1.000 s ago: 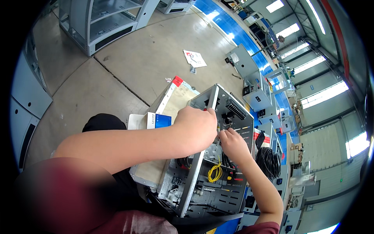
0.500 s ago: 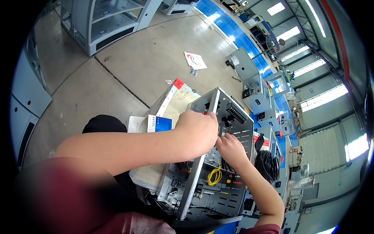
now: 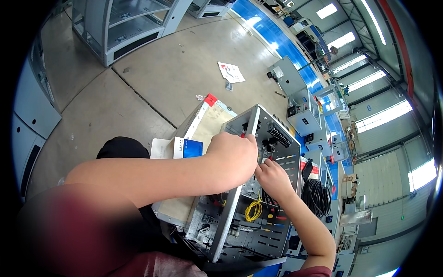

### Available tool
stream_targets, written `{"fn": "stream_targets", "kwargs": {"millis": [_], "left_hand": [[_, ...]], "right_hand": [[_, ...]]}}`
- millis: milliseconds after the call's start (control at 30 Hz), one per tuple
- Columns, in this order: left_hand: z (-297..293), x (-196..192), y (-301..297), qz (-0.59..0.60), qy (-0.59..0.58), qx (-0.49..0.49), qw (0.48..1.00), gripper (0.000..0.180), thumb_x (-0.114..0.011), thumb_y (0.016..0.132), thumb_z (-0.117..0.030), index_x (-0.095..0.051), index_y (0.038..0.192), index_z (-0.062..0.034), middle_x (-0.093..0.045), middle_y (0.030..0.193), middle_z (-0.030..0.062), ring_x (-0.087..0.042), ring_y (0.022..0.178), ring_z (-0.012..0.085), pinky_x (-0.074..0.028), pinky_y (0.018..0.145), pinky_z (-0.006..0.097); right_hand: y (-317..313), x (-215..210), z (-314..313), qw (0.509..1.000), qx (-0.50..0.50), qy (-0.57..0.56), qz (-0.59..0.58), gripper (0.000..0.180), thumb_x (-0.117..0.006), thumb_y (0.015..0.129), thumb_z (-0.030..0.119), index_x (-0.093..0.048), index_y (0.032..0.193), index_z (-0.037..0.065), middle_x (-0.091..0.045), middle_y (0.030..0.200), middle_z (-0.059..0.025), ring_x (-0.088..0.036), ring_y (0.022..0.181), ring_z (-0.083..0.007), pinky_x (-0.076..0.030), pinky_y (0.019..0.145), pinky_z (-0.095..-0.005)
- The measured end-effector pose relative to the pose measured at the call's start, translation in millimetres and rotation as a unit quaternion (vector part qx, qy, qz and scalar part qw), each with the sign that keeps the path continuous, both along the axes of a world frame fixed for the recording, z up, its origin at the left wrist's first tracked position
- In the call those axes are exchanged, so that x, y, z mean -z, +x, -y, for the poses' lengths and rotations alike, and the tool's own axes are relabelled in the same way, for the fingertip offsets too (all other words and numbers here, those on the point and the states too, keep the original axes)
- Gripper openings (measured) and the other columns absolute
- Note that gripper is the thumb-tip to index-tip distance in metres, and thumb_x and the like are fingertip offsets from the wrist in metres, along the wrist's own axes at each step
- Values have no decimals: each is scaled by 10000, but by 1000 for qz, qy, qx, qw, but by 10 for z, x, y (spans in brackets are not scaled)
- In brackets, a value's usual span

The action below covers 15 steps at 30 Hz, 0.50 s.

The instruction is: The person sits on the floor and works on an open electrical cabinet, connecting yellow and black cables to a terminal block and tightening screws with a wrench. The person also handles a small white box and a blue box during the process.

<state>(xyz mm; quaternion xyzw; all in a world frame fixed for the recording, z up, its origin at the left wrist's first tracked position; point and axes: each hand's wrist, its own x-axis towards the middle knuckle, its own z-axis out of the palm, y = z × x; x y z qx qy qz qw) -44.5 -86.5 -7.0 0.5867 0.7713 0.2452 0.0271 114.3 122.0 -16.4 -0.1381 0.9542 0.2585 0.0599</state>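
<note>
A grey metal enclosure (image 3: 263,242) with slotted walls and a crossbar (image 3: 225,224) stands open in front of me. My left hand (image 3: 234,156) is curled closed over the crossbar. Just right of it, my right hand (image 3: 273,179) reaches inside with its fingers pinched together near the left fingertips. Whatever either hand grips is hidden behind the fingers. Beyond them a ribbed black part (image 3: 278,134) sits on the far inner wall. A bundle of yellow wire (image 3: 254,210) lies inside, below my right hand. Beside it are red-and-yellow tool handles (image 3: 273,215).
The enclosure rests by a pale box-like stand (image 3: 180,208) with a red-taped corner (image 3: 211,99). A blue-and-white carton (image 3: 192,148) lies on it. Coiled black cable (image 3: 317,196) is at the right. Grey cabinets (image 3: 134,32) stand far left; a printed sheet (image 3: 230,72) lies on the floor.
My right hand has shifted very slightly down and left. My left hand stays at the crossbar almost unmoved.
</note>
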Motion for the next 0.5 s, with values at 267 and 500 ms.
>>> {"fn": "stream_targets", "kwargs": {"millis": [267,500], "left_hand": [[-19,15,0,16,-1,-9,1000,362,-659,961,-263,-621,1023,91,-679,671,76,-728,604,259,-531,481,408],[-24,8,2,2,-16,4,1000,337,-640,969,-249,-634,978,88,-684,681,86,-714,588,268,-530,479,423]], "right_hand": [[-6,-21,-66,986,85,-126,-70,166,-706,811,47,-595,932,66,-655,821,-85,-649,861,-293,-558,823,-400],[0,-140,-188,902,232,-277,-236,154,-717,921,8,-569,965,12,-688,884,-159,-672,844,-379,-534,731,-476]]}}
